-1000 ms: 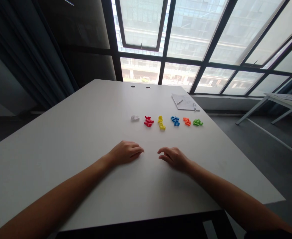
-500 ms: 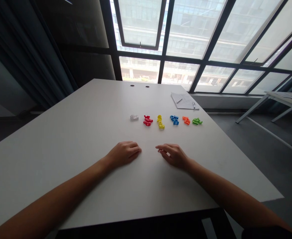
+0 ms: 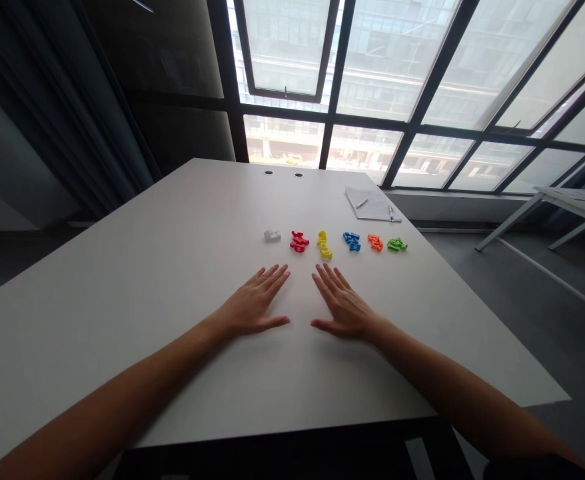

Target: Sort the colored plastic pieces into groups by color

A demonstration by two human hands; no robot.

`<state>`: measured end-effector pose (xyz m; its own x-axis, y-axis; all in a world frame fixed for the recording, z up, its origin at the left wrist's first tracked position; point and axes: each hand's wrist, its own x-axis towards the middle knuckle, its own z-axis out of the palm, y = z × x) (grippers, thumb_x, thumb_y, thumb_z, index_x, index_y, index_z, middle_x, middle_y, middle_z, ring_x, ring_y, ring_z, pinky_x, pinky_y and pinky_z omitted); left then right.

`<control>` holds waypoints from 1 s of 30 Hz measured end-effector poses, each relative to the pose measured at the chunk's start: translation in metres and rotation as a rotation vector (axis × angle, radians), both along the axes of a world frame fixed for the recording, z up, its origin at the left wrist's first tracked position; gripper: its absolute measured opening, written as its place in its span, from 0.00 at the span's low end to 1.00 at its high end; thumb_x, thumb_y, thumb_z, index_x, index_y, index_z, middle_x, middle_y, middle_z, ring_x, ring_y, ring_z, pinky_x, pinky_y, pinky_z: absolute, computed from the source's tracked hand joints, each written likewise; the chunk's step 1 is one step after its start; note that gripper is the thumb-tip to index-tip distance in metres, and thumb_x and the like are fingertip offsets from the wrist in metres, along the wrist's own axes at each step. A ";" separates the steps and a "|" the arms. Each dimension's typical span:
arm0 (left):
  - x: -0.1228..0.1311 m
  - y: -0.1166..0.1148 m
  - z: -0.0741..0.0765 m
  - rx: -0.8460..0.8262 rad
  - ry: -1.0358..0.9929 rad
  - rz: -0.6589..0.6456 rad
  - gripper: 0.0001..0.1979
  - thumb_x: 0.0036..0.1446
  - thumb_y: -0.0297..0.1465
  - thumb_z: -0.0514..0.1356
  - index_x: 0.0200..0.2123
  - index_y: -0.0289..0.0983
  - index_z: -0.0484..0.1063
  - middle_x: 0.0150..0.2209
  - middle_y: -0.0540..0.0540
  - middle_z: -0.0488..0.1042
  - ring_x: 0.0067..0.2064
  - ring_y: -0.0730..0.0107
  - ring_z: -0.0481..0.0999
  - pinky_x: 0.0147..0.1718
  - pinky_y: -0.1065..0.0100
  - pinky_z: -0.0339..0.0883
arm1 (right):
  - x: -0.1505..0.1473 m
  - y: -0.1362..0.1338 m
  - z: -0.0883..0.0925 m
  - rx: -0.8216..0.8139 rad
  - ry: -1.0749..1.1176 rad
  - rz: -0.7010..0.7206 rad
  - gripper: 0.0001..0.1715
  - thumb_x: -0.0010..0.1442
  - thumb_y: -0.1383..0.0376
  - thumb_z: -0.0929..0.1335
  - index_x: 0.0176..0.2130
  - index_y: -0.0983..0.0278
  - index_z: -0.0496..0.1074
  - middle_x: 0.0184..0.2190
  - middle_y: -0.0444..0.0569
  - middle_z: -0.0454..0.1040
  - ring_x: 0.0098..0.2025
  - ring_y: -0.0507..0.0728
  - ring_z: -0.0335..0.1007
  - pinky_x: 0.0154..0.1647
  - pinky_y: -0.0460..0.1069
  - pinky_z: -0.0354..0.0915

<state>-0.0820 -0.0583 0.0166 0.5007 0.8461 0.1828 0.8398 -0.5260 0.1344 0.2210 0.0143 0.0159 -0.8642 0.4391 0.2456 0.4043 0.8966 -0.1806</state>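
Observation:
My left hand (image 3: 255, 301) lies palm down with its fingers stretched out and its thumb spread, holding nothing. Mirroring it, my right hand (image 3: 342, 303) is also flat and spread, with nothing in it. Beyond the fingertips, small plastic pieces form a row of colour groups: white pieces (image 3: 272, 235), red pieces (image 3: 299, 242), yellow pieces (image 3: 324, 245), blue pieces (image 3: 352, 241), orange pieces (image 3: 375, 243) and green pieces (image 3: 397, 245). The red and yellow groups are nearest to my fingers, and neither hand touches them. Their exact kind is too small to tell.
The white table (image 3: 172, 240) carries everything. Paper sheets (image 3: 372, 205) with two pens lie at its far right. Two round holes are set near the far edge. Another table (image 3: 572, 203) stands to the right, below the windows. A dark curtain (image 3: 72, 100) hangs at left.
Both hands have gone from curled to flat, with fingers stretched forward and thumbs spread. The colour groups lie as before; the view has shifted slightly.

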 end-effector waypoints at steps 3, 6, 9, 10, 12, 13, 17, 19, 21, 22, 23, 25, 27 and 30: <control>0.000 0.002 -0.007 -0.142 0.096 -0.014 0.56 0.65 0.67 0.48 0.80 0.35 0.39 0.78 0.34 0.44 0.79 0.46 0.46 0.77 0.47 0.38 | -0.001 0.002 -0.003 -0.128 -0.176 -0.030 0.67 0.66 0.30 0.61 0.79 0.72 0.40 0.79 0.65 0.36 0.81 0.72 0.27 0.80 0.69 0.36; 0.002 0.002 -0.007 -0.187 0.129 -0.008 0.55 0.66 0.67 0.46 0.80 0.35 0.40 0.78 0.35 0.43 0.79 0.47 0.46 0.77 0.49 0.35 | -0.002 0.004 -0.005 -0.180 -0.235 -0.041 0.66 0.66 0.28 0.58 0.79 0.71 0.41 0.79 0.63 0.36 0.81 0.71 0.30 0.81 0.66 0.34; 0.003 0.001 -0.005 -0.196 0.135 0.014 0.54 0.66 0.67 0.46 0.80 0.35 0.41 0.78 0.36 0.43 0.79 0.47 0.46 0.77 0.49 0.34 | -0.002 0.005 -0.006 -0.181 -0.231 -0.040 0.66 0.66 0.28 0.57 0.79 0.69 0.40 0.79 0.61 0.35 0.81 0.71 0.30 0.81 0.65 0.33; 0.003 0.001 -0.004 -0.199 0.136 0.019 0.54 0.66 0.67 0.46 0.80 0.36 0.41 0.78 0.36 0.42 0.79 0.47 0.46 0.77 0.49 0.35 | -0.002 0.005 -0.006 -0.181 -0.230 -0.039 0.66 0.66 0.28 0.57 0.79 0.69 0.40 0.79 0.61 0.35 0.81 0.70 0.30 0.81 0.65 0.33; 0.003 0.001 -0.005 -0.197 0.133 0.017 0.54 0.66 0.67 0.47 0.80 0.36 0.41 0.78 0.36 0.42 0.79 0.47 0.46 0.77 0.49 0.35 | -0.001 0.006 -0.007 -0.179 -0.223 -0.032 0.65 0.66 0.28 0.58 0.79 0.69 0.40 0.79 0.61 0.35 0.81 0.70 0.30 0.81 0.65 0.33; 0.002 0.001 -0.006 -0.189 0.125 0.012 0.54 0.66 0.67 0.47 0.80 0.37 0.41 0.78 0.36 0.43 0.79 0.47 0.46 0.77 0.48 0.36 | -0.001 0.006 -0.007 -0.176 -0.212 -0.028 0.65 0.67 0.28 0.58 0.79 0.69 0.41 0.79 0.61 0.36 0.81 0.71 0.31 0.81 0.65 0.34; 0.000 0.002 -0.012 -0.147 0.073 -0.006 0.53 0.66 0.66 0.50 0.80 0.38 0.42 0.78 0.35 0.46 0.78 0.46 0.48 0.76 0.46 0.38 | -0.001 0.007 -0.013 -0.155 -0.133 -0.020 0.64 0.66 0.29 0.61 0.79 0.67 0.45 0.78 0.63 0.41 0.80 0.73 0.36 0.80 0.69 0.39; 0.000 0.002 -0.014 -0.141 0.058 -0.009 0.53 0.66 0.66 0.51 0.80 0.38 0.43 0.78 0.34 0.47 0.78 0.45 0.49 0.76 0.46 0.39 | -0.001 0.007 -0.016 -0.144 -0.113 -0.023 0.63 0.66 0.30 0.62 0.79 0.67 0.46 0.78 0.64 0.43 0.80 0.74 0.38 0.80 0.70 0.41; -0.001 0.002 -0.014 -0.135 0.050 -0.010 0.53 0.66 0.65 0.51 0.80 0.38 0.43 0.78 0.34 0.47 0.78 0.45 0.49 0.76 0.46 0.39 | -0.001 0.007 -0.018 -0.136 -0.105 -0.022 0.63 0.66 0.30 0.63 0.79 0.66 0.47 0.78 0.64 0.44 0.80 0.73 0.38 0.80 0.70 0.42; -0.001 0.002 -0.014 -0.133 0.048 -0.013 0.52 0.66 0.65 0.52 0.80 0.38 0.43 0.78 0.34 0.47 0.78 0.45 0.49 0.76 0.46 0.39 | -0.001 0.007 -0.018 -0.132 -0.100 -0.022 0.63 0.66 0.30 0.63 0.79 0.66 0.47 0.78 0.64 0.44 0.80 0.73 0.39 0.80 0.70 0.42; -0.001 0.002 -0.014 -0.132 0.047 -0.015 0.52 0.66 0.65 0.52 0.80 0.38 0.43 0.78 0.34 0.47 0.78 0.46 0.49 0.76 0.46 0.39 | -0.001 0.008 -0.019 -0.129 -0.095 -0.022 0.63 0.66 0.30 0.63 0.79 0.65 0.47 0.78 0.63 0.45 0.80 0.73 0.39 0.80 0.69 0.42; -0.001 0.002 -0.014 -0.134 0.050 -0.017 0.52 0.66 0.65 0.52 0.80 0.38 0.43 0.78 0.34 0.47 0.78 0.46 0.49 0.76 0.46 0.39 | -0.001 0.008 -0.019 -0.125 -0.085 -0.022 0.62 0.65 0.30 0.64 0.79 0.64 0.48 0.78 0.62 0.46 0.80 0.73 0.40 0.80 0.69 0.43; 0.000 0.002 -0.014 -0.130 0.048 -0.014 0.52 0.66 0.65 0.52 0.79 0.38 0.44 0.77 0.34 0.48 0.78 0.46 0.50 0.76 0.46 0.39 | -0.001 0.007 -0.018 -0.120 -0.062 -0.027 0.60 0.65 0.32 0.66 0.78 0.64 0.52 0.78 0.63 0.48 0.79 0.73 0.43 0.79 0.70 0.45; 0.001 0.002 -0.012 -0.102 0.015 -0.019 0.51 0.65 0.64 0.54 0.78 0.38 0.50 0.77 0.34 0.52 0.77 0.44 0.53 0.75 0.44 0.44 | -0.001 0.007 -0.017 -0.118 0.063 -0.042 0.43 0.70 0.42 0.67 0.73 0.63 0.64 0.73 0.62 0.62 0.76 0.72 0.55 0.75 0.70 0.55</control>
<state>-0.0806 -0.0565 0.0050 0.5189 0.8502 0.0886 0.8320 -0.5261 0.1761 0.2200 0.0214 -0.0009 -0.8291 0.5035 0.2431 0.4256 0.8502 -0.3098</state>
